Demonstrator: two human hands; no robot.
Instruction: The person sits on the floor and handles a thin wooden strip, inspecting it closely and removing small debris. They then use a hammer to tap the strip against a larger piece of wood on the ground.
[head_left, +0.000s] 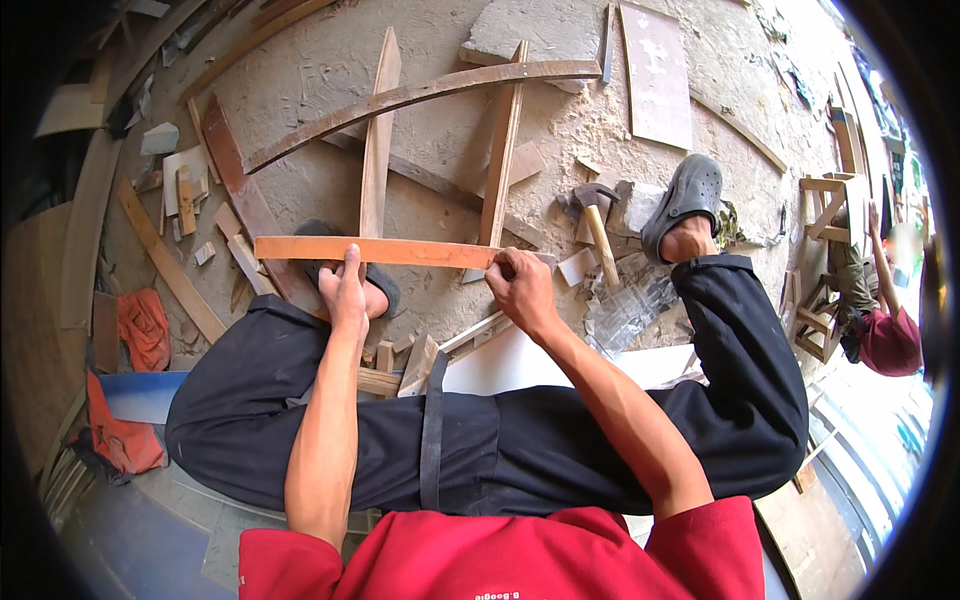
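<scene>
An orange-brown wooden slat (420, 252) lies level across the lower ends of two upright wooden pieces, the left upright (377, 160) and the right upright (502, 150). My left hand (345, 290) grips its lower edge near the left upright, thumb up on the face. My right hand (522, 292) is closed round the slat near its right end, fingers curled; whether they also hold something small is hidden. Higher up, a long dark slat (430, 92) crosses both uprights at a slant. To the right of my right hand, a hammer (602, 240) with a pale wooden handle leans among scraps.
My feet in dark clogs (692, 200) flank the work. Wood offcuts (170, 265) and an orange cloth (145, 330) lie at left. A flat board (655, 75) and a concrete slab (540, 30) are at the far side. Another person (888, 335) is at far right.
</scene>
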